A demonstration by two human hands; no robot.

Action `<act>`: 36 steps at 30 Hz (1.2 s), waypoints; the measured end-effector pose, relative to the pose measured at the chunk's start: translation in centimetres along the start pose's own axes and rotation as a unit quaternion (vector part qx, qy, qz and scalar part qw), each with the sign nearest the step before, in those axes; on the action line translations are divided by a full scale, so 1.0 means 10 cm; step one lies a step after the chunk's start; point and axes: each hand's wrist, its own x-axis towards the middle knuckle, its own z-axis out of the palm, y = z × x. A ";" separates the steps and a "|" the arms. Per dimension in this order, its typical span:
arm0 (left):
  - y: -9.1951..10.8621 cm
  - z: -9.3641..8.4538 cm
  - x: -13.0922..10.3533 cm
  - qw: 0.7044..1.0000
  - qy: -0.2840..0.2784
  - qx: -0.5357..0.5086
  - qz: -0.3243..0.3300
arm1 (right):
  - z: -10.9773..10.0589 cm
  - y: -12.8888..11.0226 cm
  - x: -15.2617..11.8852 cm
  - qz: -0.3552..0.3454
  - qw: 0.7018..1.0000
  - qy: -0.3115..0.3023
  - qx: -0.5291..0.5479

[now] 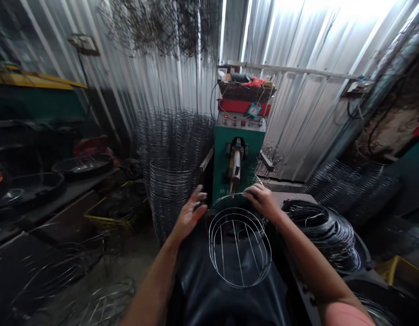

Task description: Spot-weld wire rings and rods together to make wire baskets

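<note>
A round wire basket frame (239,246) hangs in front of me, its open mouth turned toward me. My right hand (263,200) grips the frame's far upper rim, close under the welding head (235,166) of a green machine (238,154). My left hand (191,213) hovers at the frame's left side with its fingers spread, holding nothing. Whether it touches the wire I cannot tell.
Tall stacks of finished wire baskets (170,181) stand left of the machine. Coils of wire rings (326,231) lie at the right. A dark bench with pans (60,174) runs along the left. Corrugated metal walls close the back. Loose wire litters the floor (100,303).
</note>
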 end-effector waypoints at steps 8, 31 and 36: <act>0.34 0.66 0.75 0.986 -0.146 0.064 -0.038 | -0.33 0.37 0.21 0.020 0.995 0.004 -0.094; -1.29 0.28 0.94 0.800 -0.285 0.523 0.075 | 0.60 1.53 -0.43 0.156 0.828 -0.314 -0.438; -1.26 0.35 1.03 0.730 -0.301 0.608 0.084 | 0.61 1.66 -0.37 0.152 0.821 -0.323 -0.446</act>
